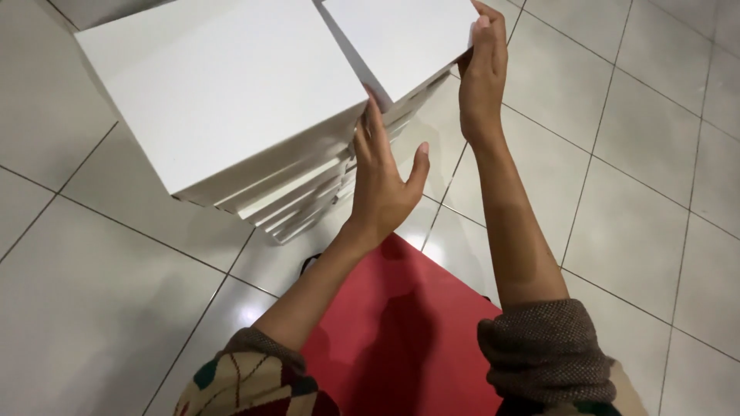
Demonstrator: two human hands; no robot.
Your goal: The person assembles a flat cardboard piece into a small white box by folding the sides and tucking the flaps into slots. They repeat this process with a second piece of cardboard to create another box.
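A person's two hands work at a stack of white boxes (pixel 231 100) on a tiled floor (pixel 640 200), seen from above. The top box (pixel 401 38) on the far side of the stack — flat, square, white — sits between both hands. The right hand (pixel 484 73) takes it at its right corner, fingers curled over the upper edge, the thumb hidden behind the side wall. The left hand (pixel 381 181) presses up against the near corner, fingers straight and thumb spread wide; its grip is open, a flat support rather than a clasp, and how much of the box it bears cannot be told.

The top box looks light and stiff, likely thin card or board, with smooth faces that could slip under bare fingers. Its corners and edges appear the soundest places to hold — a hand at each opposite corner, as here, should keep it level — while pressure on the broad lid might dent it. The boxes beneath lie fanned out of line, their edges stepped toward the person, so the stack could shift if its top is dragged, not lifted.

Nearer the person than the stack lies a red sheet (pixel 401 331) on the floor, partly under both patterned sleeves (pixel 547 354).
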